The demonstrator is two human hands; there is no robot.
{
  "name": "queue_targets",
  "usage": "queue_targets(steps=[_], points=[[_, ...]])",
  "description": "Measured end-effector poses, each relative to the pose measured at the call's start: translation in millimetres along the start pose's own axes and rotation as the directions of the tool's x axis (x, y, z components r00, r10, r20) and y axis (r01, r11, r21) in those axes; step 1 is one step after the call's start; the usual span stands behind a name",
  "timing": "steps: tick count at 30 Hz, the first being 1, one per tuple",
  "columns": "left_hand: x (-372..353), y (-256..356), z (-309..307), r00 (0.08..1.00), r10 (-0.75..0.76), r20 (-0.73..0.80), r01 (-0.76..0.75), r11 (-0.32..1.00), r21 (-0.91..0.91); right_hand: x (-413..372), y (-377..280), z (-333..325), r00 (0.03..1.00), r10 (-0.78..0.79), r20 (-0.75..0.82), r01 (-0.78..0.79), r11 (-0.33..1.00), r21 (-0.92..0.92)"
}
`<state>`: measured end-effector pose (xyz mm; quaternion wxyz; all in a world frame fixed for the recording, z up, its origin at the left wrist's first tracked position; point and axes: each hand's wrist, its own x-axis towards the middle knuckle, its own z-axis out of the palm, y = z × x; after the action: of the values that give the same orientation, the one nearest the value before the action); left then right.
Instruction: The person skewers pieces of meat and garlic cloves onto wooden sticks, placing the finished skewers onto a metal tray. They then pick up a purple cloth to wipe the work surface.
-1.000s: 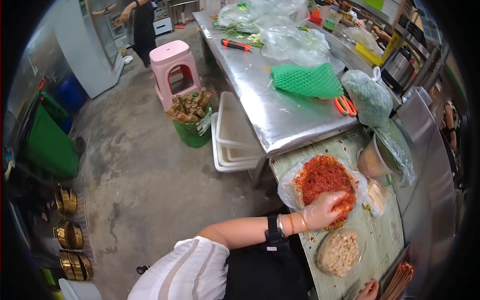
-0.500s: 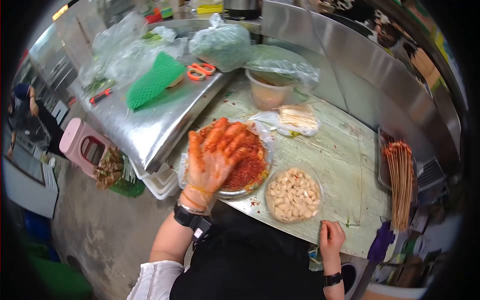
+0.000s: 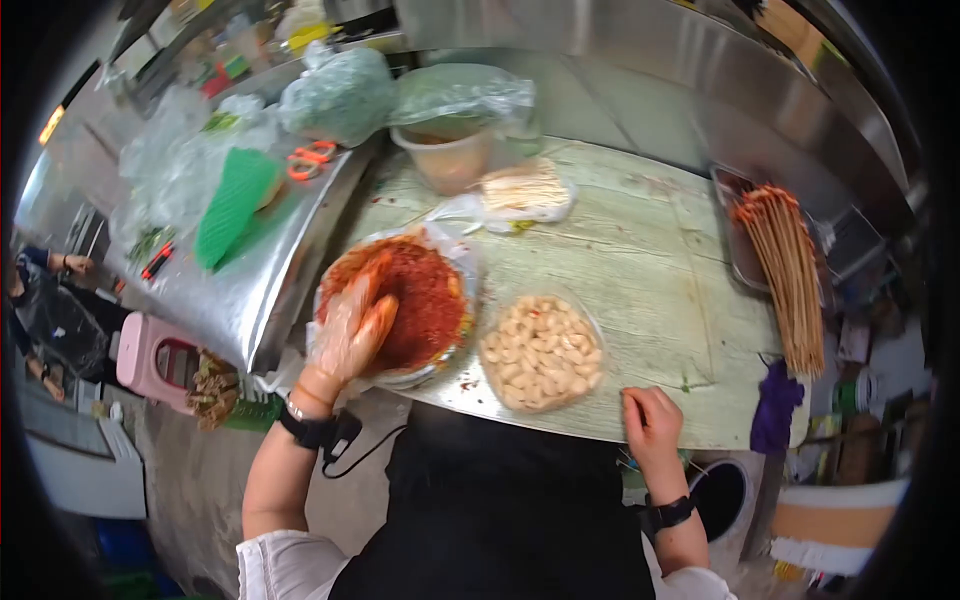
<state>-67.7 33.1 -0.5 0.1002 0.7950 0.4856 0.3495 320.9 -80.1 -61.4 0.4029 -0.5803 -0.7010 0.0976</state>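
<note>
Head camera: my gloved left hand [image 3: 350,325] lies half-open, fingers pressed into the mound of red chilli paste [image 3: 425,295] at the near-left corner of the worktable [image 3: 640,260]. My bare right hand [image 3: 650,420] rests half-curled and empty on the near edge, beside the peeled garlic cloves [image 3: 540,352].

Bright, motion-blurred fisheye, dark corners

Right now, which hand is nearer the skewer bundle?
Right. The right hand rests at the table edge, below and left of the skewers. The left hand is in the red chili mix, beyond the garlic bowl.
</note>
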Motion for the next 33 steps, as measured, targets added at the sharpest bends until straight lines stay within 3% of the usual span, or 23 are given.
queue_targets(steps=[2, 3, 4, 6, 7, 8, 9, 10, 12, 13, 16, 17, 19, 20, 22, 28, 32, 33], points=[[-11.5, 11.1, 5.5, 0.994, -0.076, 0.079, 0.062, 0.983, 0.170, -1.2, 4.0, -1.7, 0.997, 0.057, 0.059, -0.063, 0.992, 0.109], [-16.4, 13.3, 7.9, 0.999, -0.040, 0.032, 0.030, 0.968, 0.250, 0.7, 4.2, -2.0, 0.992, 0.092, 0.090, -0.109, 0.973, 0.204], [-19.2, 15.9, 10.6, 1.000, -0.003, -0.011, 0.007, 0.946, 0.325, 5.8, -1.6, -1.3, 0.975, 0.171, 0.140, -0.210, 0.914, 0.347], [-7.8, 27.7, 8.4, 0.999, -0.044, 0.028, 0.035, 0.962, 0.271, 26.4, -27.9, 2.0, 0.899, 0.311, 0.307, -0.433, 0.728, 0.532], [-3.0, 25.0, 9.5, 0.998, -0.054, 0.043, 0.042, 0.969, 0.242, 39.4, -35.6, 1.5, 0.838, 0.354, 0.415, -0.543, 0.614, 0.573], [-1.6, 20.4, 8.7, 0.996, -0.072, 0.054, 0.059, 0.974, 0.221, 50.1, -32.1, 0.2, 0.839, 0.358, 0.410, -0.542, 0.616, 0.572], [-3.9, 13.3, 11.5, 1.000, 0.014, -0.015, -0.009, 0.959, 0.283, 59.8, -28.7, 4.6, 0.769, 0.360, 0.528, -0.630, 0.569, 0.529], [-7.5, 6.2, 13.0, 1.000, -0.001, -0.017, 0.006, 0.955, 0.295, 67.2, -28.7, 12.0, 0.681, 0.346, 0.645, -0.711, 0.521, 0.471], [-9.9, 3.0, 13.8, 0.999, -0.019, -0.047, 0.031, 0.958, 0.286, 73.1, -26.2, 14.4, 0.696, 0.307, 0.649, -0.684, 0.558, 0.470], [-10.5, 4.9, 10.9, 0.996, -0.089, 0.018, 0.080, 0.954, 0.288, 76.4, -27.2, 12.5, 0.689, 0.328, 0.647, -0.692, 0.563, 0.452], [-16.9, 0.1, 11.6, 0.994, -0.082, -0.070, 0.100, 0.943, 0.318, 84.3, -23.7, 13.2, 0.714, 0.380, 0.588, -0.674, 0.600, 0.430], [-8.8, 18.4, 5.4, 0.983, -0.181, -0.035, 0.183, 0.930, 0.318, 85.9, -17.8, 16.6, 0.735, 0.388, 0.556, -0.662, 0.586, 0.467], [-10.1, 3.1, 15.5, 0.986, -0.143, -0.085, 0.161, 0.952, 0.259, 88.7, -3.0, 11.1, 0.775, 0.421, 0.472, -0.630, 0.584, 0.513], [-6.2, 6.5, 13.3, 0.997, -0.039, -0.061, 0.058, 0.934, 0.352, 94.9, 3.9, 5.1, 0.793, 0.414, 0.447, -0.607, 0.595, 0.526], [-9.8, -5.6, 21.6, 0.993, 0.014, -0.116, 0.026, 0.942, 0.336, 105.5, 9.6, -9.9, 0.792, 0.490, 0.365, -0.609, 0.591, 0.529], [-16.7, -12.8, 17.7, 0.972, -0.202, -0.120, 0.228, 0.934, 0.275, 131.6, 53.5, -21.3, 0.721, 0.647, 0.250, -0.649, 0.503, 0.571], [-19.2, -17.0, 17.6, 0.971, -0.172, -0.163, 0.216, 0.925, 0.313, 162.1, 80.4, -14.5, 0.740, 0.655, 0.154, -0.611, 0.558, 0.562], [-18.8, -17.1, 17.4, 0.969, -0.178, -0.171, 0.224, 0.926, 0.305, 167.5, 81.8, -10.7, 0.768, 0.633, 0.103, -0.540, 0.553, 0.634]])
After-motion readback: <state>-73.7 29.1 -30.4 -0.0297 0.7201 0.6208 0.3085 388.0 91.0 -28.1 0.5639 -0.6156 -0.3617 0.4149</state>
